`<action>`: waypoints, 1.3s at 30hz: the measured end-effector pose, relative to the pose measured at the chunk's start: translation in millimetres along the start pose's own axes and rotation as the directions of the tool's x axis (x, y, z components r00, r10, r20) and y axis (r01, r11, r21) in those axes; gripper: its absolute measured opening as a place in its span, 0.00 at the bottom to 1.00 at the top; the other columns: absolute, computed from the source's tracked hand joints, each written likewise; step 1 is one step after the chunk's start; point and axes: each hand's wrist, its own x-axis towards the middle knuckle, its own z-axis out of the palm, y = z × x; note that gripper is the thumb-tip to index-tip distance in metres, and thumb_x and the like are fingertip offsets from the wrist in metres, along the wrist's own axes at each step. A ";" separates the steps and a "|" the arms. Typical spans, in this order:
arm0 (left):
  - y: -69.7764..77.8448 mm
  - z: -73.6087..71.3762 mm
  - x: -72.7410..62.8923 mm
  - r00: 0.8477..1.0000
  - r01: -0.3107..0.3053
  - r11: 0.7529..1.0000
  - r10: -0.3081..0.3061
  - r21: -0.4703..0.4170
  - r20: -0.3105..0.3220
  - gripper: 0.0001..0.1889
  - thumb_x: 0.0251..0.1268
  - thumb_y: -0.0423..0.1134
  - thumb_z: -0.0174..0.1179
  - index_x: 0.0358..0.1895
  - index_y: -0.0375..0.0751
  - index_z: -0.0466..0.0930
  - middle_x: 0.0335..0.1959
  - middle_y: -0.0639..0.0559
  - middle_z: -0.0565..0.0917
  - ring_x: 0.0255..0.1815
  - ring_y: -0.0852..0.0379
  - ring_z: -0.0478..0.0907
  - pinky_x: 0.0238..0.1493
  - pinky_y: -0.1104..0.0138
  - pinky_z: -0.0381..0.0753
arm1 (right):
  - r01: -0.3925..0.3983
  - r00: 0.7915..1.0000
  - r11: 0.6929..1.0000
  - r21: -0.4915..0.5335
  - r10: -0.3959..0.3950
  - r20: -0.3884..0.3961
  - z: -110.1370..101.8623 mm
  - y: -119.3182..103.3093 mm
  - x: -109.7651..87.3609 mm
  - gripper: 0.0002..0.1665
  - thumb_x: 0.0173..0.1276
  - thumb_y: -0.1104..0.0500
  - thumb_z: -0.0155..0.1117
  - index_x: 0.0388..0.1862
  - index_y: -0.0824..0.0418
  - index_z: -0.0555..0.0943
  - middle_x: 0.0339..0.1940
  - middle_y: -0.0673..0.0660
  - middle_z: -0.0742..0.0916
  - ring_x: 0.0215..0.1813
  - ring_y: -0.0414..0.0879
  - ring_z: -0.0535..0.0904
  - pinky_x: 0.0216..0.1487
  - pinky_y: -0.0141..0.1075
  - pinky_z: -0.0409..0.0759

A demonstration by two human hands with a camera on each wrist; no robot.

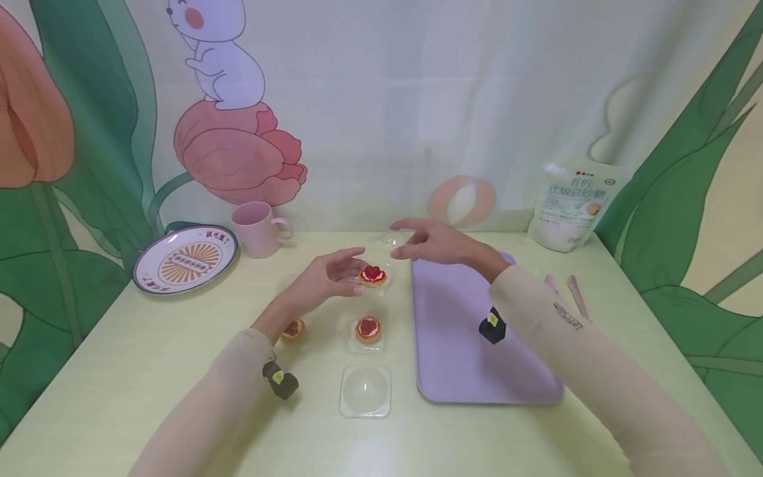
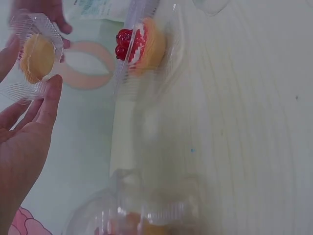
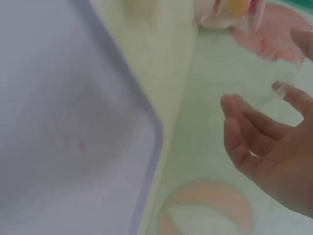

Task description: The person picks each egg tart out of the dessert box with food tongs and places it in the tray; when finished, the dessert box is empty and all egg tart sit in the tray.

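Within left hand, boxed tart, "Let'sSlim" right sleeve, 有机 pouch

The left arm and right arm are extended toward the far middle. The left hand is curved, thumb opposed to fingers; the right hand is held slightly farther off, fingers bent.

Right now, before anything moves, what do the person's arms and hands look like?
The long beige cloth left sleeve looks plain from here; the long beige cloth right sleeve has dark lettering. By each forearm is a small, boxy black gadget with a yellow-green patch: left gadget, right gadget. The ungloved left hand and ungloved right hand are bare.
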 end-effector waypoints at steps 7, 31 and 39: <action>-0.6 -9.4 -4.5 1.000 -0.013 1.000 0.013 0.009 -0.023 0.37 0.66 0.32 0.64 0.77 0.43 0.60 0.70 0.40 0.72 0.76 0.42 0.65 0.71 0.52 0.70 | 0.020 0.999 0.968 -0.252 -0.029 -0.032 14.0 33.9 25.8 0.51 0.63 0.44 0.71 0.79 0.55 0.58 0.72 0.65 0.74 0.71 0.60 0.73 0.69 0.53 0.72; -8.5 -17.6 -3.7 0.999 0.003 1.000 -0.004 -0.029 -0.033 0.36 0.63 0.29 0.65 0.74 0.37 0.62 0.70 0.37 0.71 0.77 0.41 0.64 0.71 0.54 0.69 | 0.022 0.997 0.928 -0.372 0.007 0.077 65.1 36.5 87.6 0.52 0.57 0.53 0.78 0.78 0.56 0.62 0.70 0.61 0.77 0.74 0.57 0.68 0.76 0.51 0.63; -8.4 -19.1 2.6 0.998 0.043 0.999 -0.043 0.013 -0.037 0.37 0.60 0.27 0.66 0.73 0.36 0.62 0.68 0.37 0.73 0.74 0.42 0.67 0.68 0.56 0.74 | 0.008 1.000 0.944 -0.329 -0.013 -0.013 45.3 41.2 86.0 0.53 0.60 0.51 0.76 0.79 0.58 0.59 0.78 0.61 0.68 0.79 0.58 0.61 0.78 0.50 0.59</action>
